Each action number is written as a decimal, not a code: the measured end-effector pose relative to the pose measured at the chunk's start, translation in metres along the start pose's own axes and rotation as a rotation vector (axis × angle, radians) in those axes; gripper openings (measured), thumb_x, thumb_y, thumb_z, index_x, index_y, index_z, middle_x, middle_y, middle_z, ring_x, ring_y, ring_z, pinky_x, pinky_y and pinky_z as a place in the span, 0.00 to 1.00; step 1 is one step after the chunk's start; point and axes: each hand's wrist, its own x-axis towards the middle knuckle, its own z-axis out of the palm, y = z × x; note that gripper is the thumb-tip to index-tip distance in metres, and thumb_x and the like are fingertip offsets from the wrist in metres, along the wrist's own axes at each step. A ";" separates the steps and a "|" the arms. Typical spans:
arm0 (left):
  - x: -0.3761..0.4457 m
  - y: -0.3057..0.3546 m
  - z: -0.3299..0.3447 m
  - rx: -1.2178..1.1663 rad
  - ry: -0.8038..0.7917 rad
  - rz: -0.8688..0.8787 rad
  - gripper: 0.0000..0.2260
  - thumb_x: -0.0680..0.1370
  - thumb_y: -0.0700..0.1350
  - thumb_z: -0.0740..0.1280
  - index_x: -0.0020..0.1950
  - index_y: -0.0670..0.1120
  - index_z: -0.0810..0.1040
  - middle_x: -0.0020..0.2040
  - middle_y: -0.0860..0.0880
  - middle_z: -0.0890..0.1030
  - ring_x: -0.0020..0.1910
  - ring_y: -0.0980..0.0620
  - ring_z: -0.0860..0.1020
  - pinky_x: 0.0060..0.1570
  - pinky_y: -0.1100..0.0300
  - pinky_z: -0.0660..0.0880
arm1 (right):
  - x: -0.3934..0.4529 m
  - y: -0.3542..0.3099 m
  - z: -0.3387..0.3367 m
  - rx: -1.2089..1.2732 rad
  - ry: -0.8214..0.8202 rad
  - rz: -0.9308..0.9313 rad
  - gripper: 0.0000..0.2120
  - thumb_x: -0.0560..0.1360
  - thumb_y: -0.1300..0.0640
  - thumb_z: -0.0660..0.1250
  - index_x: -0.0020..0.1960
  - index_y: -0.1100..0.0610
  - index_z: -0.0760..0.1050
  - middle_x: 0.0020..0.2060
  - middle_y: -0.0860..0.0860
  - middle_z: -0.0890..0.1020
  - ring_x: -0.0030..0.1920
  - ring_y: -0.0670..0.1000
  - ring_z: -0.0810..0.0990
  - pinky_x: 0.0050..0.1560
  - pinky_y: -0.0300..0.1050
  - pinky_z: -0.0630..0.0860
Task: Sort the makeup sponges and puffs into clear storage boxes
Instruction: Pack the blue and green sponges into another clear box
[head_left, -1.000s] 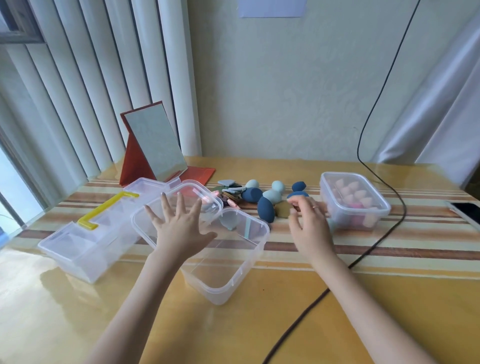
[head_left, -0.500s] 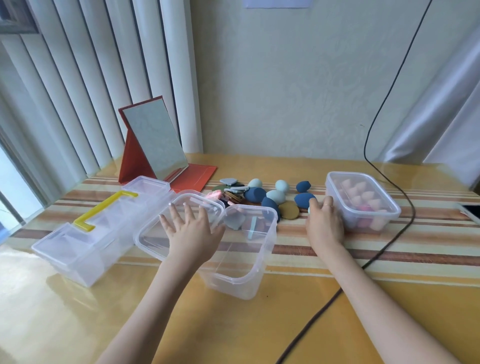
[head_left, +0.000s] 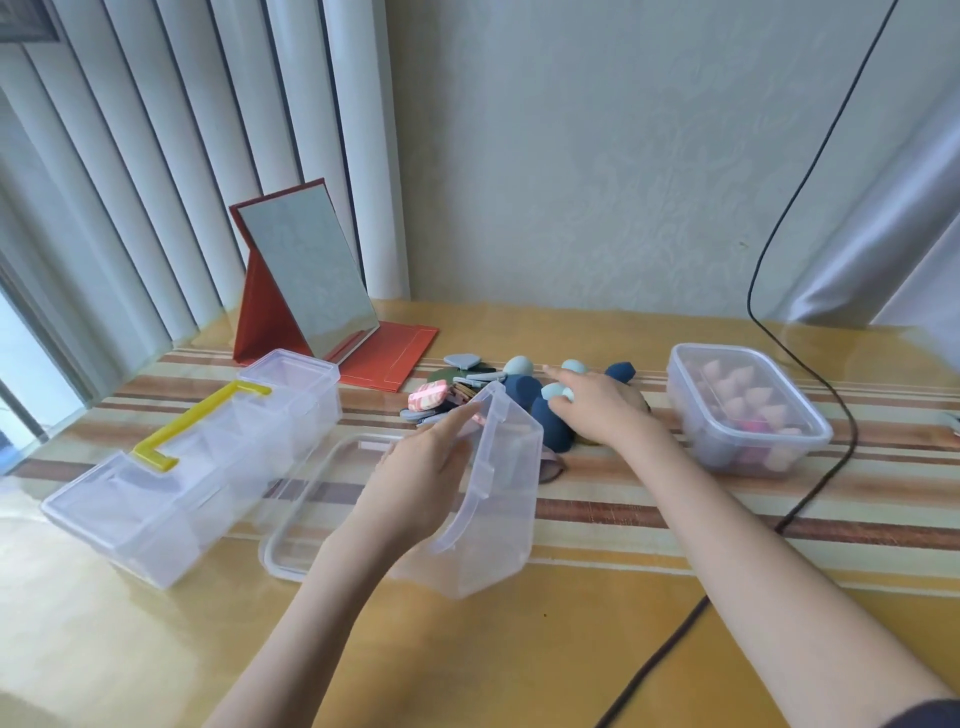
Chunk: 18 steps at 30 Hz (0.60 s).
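My left hand grips the rim of a clear storage box, which is tilted up on its side with the opening facing left. Its clear lid lies flat on the table just left of it. Behind the box is a pile of sponges and puffs: dark blue sponges, a light blue sponge, a pink patterned puff and flat grey puffs. My right hand lies over this pile with its fingers spread on the light blue sponge.
A lidded clear box of pink sponges stands at the right. A clear carry case with a yellow handle sits at the left. A red folding mirror stands behind it. A black cable crosses the striped table on the right.
The lid has come off and now lies flat on the table. My left hand has tipped the box onto its side. My right hand moved left onto the sponge pile.
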 end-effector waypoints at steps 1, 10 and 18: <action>-0.001 0.003 -0.002 -0.068 0.010 0.022 0.17 0.83 0.50 0.53 0.72 0.59 0.65 0.66 0.54 0.75 0.65 0.52 0.72 0.62 0.54 0.69 | 0.002 0.000 0.001 0.025 -0.043 0.006 0.20 0.78 0.53 0.52 0.69 0.42 0.67 0.58 0.55 0.76 0.53 0.57 0.75 0.44 0.49 0.71; -0.010 0.037 -0.001 -0.457 -0.261 -0.012 0.34 0.72 0.68 0.62 0.75 0.55 0.62 0.71 0.60 0.68 0.70 0.63 0.65 0.70 0.58 0.62 | -0.002 0.001 -0.003 0.220 0.038 0.017 0.07 0.78 0.54 0.54 0.52 0.50 0.70 0.43 0.51 0.77 0.37 0.52 0.73 0.34 0.45 0.65; -0.018 0.068 0.031 -0.094 -0.549 0.006 0.33 0.79 0.64 0.50 0.78 0.54 0.38 0.76 0.49 0.61 0.77 0.48 0.52 0.71 0.55 0.52 | -0.033 -0.011 -0.057 1.105 0.225 0.017 0.07 0.79 0.55 0.59 0.47 0.49 0.75 0.37 0.49 0.76 0.37 0.52 0.74 0.29 0.38 0.68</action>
